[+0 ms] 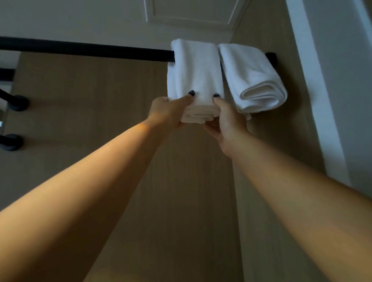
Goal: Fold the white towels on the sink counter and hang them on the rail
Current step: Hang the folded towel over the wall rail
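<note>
Hiding behind folded white towel [196, 77] at frame centre: fingers of left hand [169, 112] and right hand [226, 120]; both grasp its lower edge. Black metal rail [82, 48] cut off left.

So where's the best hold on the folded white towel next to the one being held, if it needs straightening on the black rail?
Take the folded white towel nearest the wall at its layered hanging end, from below, fingers on the side edges. That end hangs free under the black rail.

Both forearms are bare, no sleeves. Left hand [169, 112] and right hand [226, 122] have dark-painted thumbnails.
</note>
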Motion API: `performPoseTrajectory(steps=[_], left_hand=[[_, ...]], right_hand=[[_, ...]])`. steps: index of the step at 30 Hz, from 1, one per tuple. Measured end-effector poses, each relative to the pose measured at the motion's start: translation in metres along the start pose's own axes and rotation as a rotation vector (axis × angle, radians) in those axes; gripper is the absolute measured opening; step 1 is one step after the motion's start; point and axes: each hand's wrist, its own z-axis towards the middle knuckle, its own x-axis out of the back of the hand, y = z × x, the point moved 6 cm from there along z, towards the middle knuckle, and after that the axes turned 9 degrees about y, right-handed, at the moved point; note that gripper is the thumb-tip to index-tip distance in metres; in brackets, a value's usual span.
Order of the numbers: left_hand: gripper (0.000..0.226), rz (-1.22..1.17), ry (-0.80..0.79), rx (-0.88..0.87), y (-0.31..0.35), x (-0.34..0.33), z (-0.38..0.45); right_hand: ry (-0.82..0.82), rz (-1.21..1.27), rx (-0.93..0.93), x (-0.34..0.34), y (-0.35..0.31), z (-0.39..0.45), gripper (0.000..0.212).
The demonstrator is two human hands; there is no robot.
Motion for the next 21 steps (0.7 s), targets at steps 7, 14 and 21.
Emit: performPoseTrajectory(steps=[7, 14, 21], left_hand=[[0.052, 0.120, -0.126, 0.018, -0.003, 0.017, -0.034], [0.059, 0.296, -0.265, -0.055, -0.016, 0.060, -0.075], [0.072, 0.624, -0.442, -0.133, -0.033, 0.110, -0.130]], right_hand=[[-0.009, -0.596, 0.313, 0.025, -0.017, -0.044, 0.042], [-0.091, -1.245, 0.439, 0.030, -0.027, -0.118, 0.049], [-0.266, -1.583, 0.432, 0.025, -0.035, -0.204, 0.060]])
